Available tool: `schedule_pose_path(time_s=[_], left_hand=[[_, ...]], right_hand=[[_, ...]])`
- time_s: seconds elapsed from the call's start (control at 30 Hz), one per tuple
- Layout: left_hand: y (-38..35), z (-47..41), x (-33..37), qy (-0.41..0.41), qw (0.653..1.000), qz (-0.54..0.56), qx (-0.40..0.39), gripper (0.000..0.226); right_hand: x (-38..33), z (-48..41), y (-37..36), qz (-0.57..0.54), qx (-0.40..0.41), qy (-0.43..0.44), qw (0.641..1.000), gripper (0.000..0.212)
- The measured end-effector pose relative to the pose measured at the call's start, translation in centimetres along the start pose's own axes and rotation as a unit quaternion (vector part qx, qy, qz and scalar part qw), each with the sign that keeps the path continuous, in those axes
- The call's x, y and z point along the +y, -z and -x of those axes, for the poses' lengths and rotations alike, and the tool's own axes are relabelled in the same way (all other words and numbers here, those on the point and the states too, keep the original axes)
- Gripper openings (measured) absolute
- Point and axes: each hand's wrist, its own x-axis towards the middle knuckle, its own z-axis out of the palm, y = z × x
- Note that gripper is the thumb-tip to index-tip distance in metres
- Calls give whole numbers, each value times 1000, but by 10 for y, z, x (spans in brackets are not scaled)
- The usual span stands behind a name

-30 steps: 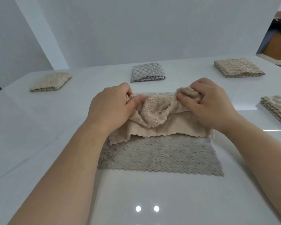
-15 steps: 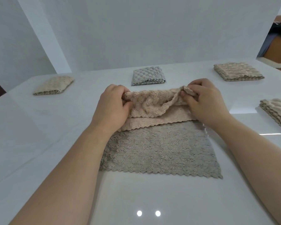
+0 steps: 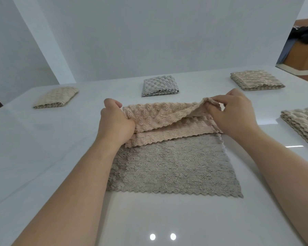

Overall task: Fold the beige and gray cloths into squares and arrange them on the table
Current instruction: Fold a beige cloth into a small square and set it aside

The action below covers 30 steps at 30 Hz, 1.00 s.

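Pulls beige cloth (image 3: 167, 121) farther back off gray cloth (image 3: 171, 167) on the surface (image 3: 43, 157), left hand (image 3: 114, 119) and right hand (image 3: 233, 112) fingers (image 3: 219, 100) pinching its far corners taut to square the fold.

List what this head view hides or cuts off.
Head view:
1. Fingertips of the left hand: curled into the beige cloth, hidden by its fold.
2. Far edge of the gray cloth: covered by the beige cloth.
3. The cloth stack at right: cut off by the frame's right edge.
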Motion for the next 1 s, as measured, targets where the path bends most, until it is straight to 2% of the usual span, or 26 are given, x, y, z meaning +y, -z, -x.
schedule_pose_path(time_s=[0.17,0.33,0.47,0.53,0.67,0.77,0.83,0.93,1.0], left_hand=[[-2,-4,-2,4,999,37,0,42],[-3,-2,1,-41,995,86,6,24],[-5,-4,2,-67,991,117,15,22],[-6,-3,3,-59,987,151,10,23],[-7,-3,4,-5,970,244,-10,14],[-7,-3,5,35,953,296,-51,34],[-7,-3,4,45,953,294,-67,50],[-7,-3,5,55,951,294,-76,60],[-8,-3,4,61,951,293,-81,64]], right_hand=[[-3,4,5,-20,-9,-45,999,23],[-4,4,2,-22,5,-69,997,36],[-5,5,1,-56,1,-73,996,25],[-9,5,3,-78,0,-73,994,20],[-13,5,3,-136,-24,-108,985,34],[-13,4,3,-182,-58,-155,969,35],[-11,2,2,-145,-81,-158,973,38],[-10,4,2,-97,-97,-149,979,57],[-9,4,2,-93,-111,-138,980,52]])
